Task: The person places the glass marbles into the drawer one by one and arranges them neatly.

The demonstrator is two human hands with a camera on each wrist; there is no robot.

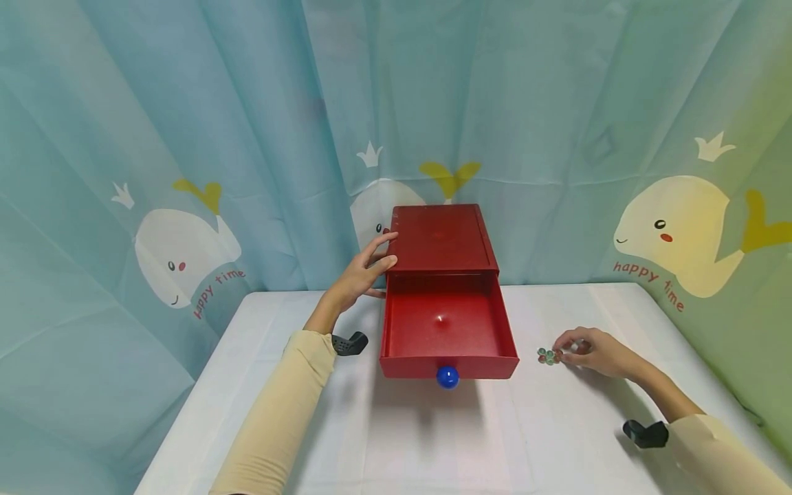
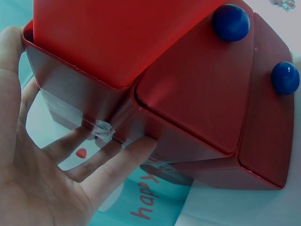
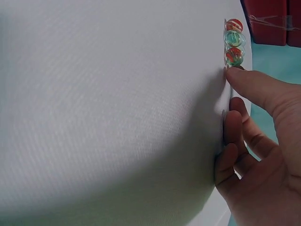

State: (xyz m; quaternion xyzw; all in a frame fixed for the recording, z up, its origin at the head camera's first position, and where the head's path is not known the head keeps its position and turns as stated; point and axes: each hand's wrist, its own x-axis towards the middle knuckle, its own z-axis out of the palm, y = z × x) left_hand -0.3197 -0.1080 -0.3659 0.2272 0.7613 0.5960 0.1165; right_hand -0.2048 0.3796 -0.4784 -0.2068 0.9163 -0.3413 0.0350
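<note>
A red cabinet [image 1: 439, 237] stands at the back of the white table, its top drawer [image 1: 448, 323] pulled out so the inside floor shows. That drawer has a blue knob [image 1: 447, 377] on its front. My left hand [image 1: 355, 278] rests against the cabinet's left side, fingers spread. Right of the cabinet, a small cluster of glass marbles [image 1: 546, 355] in green and orange lies on the table. My right hand [image 1: 594, 352] is at the cluster, thumb and bent forefinger by the nearest marbles. Whether it pinches one is hidden. The marbles [image 3: 234, 40] line up beyond my thumb.
Two closed lower drawers with blue knobs [image 2: 230, 22] show below the pulled-out one. Clear tape [image 2: 101, 129] is stuck on the cabinet's side. A blue-green curtain [image 1: 526, 89] with whale prints hangs behind the white table [image 1: 322, 440].
</note>
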